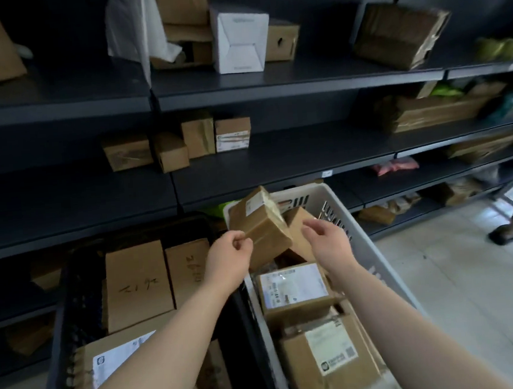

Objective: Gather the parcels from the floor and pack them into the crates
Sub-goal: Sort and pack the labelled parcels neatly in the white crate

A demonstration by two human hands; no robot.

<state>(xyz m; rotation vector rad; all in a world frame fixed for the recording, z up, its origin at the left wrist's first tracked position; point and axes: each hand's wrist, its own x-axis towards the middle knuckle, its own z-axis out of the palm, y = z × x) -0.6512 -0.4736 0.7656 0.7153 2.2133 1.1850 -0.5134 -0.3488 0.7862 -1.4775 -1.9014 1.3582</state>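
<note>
Brown parcel is seen tilted over the white crate's 12 o'clock end. Left hand is curled at its corner (grip can't be told tbh), right hand is held loose.

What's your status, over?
Left hand fingers curled at tilted parcel, grip unclear. Right hand open beside it. Parcel over white crate, nothing blocking.

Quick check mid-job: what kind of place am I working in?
Likely a parcel depot or stockroom: dark metal shelving carrying cardboard boxes, plus a white crate and a black crate holding labelled parcels.
</note>
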